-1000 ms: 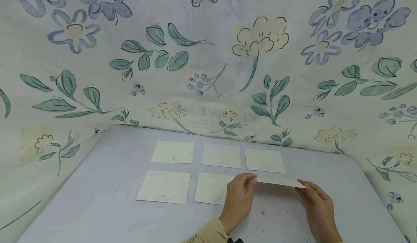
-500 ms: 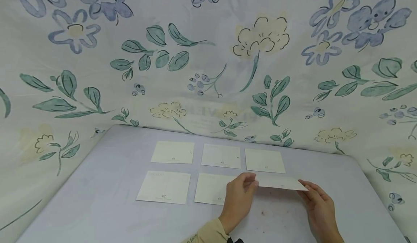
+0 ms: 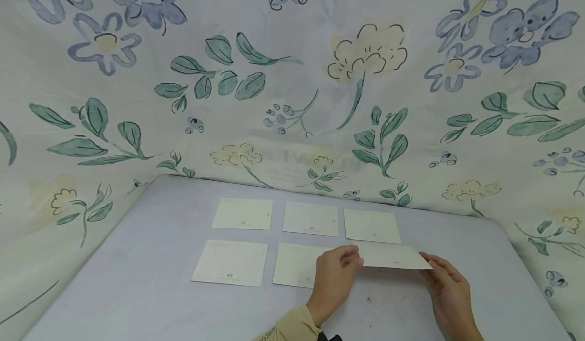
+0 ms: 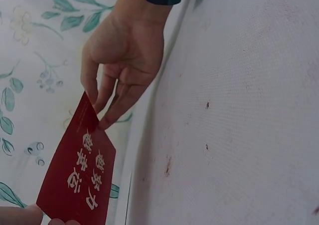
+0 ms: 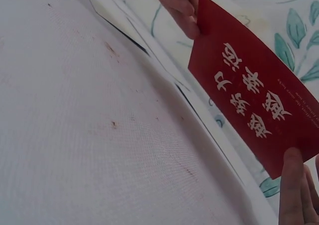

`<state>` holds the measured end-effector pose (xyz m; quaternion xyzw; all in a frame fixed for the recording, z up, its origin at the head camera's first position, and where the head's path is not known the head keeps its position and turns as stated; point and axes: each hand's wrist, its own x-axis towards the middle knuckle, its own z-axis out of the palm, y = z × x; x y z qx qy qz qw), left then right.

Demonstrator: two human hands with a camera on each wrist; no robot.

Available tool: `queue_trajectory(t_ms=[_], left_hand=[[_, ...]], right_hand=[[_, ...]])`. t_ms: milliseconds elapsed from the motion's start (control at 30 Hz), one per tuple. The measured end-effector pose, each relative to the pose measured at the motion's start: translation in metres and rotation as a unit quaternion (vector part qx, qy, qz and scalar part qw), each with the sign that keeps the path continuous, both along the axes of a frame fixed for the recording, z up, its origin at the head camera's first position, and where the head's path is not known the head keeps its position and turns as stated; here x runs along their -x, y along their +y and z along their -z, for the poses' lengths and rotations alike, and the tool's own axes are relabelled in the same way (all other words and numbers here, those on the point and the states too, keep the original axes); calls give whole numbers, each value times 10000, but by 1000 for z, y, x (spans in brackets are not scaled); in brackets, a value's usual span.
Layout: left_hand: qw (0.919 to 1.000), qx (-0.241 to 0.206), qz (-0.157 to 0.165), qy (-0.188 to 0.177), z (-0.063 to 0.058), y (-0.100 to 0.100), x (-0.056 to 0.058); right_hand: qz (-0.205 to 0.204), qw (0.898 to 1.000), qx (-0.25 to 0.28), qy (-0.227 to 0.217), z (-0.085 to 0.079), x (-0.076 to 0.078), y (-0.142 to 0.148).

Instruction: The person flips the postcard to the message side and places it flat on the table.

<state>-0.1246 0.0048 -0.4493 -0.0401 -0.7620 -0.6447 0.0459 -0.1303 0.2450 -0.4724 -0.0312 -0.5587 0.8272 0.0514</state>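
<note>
A postcard (image 3: 393,256) is held above the table between both hands, its pale side up in the head view. Its underside (image 4: 79,160) shows red with white Chinese characters in both wrist views. My left hand (image 3: 334,277) pinches the card's left end between thumb and fingers. At the opposite end my right hand (image 3: 450,293) pinches the right edge near its front corner. Just behind my left hand lies a pale card (image 3: 294,265), partly covered by that hand.
Three pale cards, one of them a middle card (image 3: 311,219), lie in a back row on the white table (image 3: 137,300). Another card (image 3: 230,262) lies at the front left. A floral cloth (image 3: 292,77) hangs behind and along the sides. Small reddish specks mark the tabletop.
The held postcard has tilted, its front edge dropping so that more of its pale upper side shows. Both hands stay nearly in place, and the cards on the table have not moved.
</note>
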Motion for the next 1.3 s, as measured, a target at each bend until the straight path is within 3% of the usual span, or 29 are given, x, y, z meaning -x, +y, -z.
queue_trajectory(t_ms=[333,633,867,1300], left_hand=[[10000,16,-24,-81,-1,0,0],[10000,35,23,38,-3,-1,-2],[9997,239,-25,27,-4,-2,-2],[9993,387,9,-17,-4,-1,-2]], right_hand=[[-56,9999,-96,-59,1,1,1],[-473,9988,-66,52,1,0,8],[-496,9966,-609,-229,2,3,10],[-647,9950,-649,-392,3,6,13]])
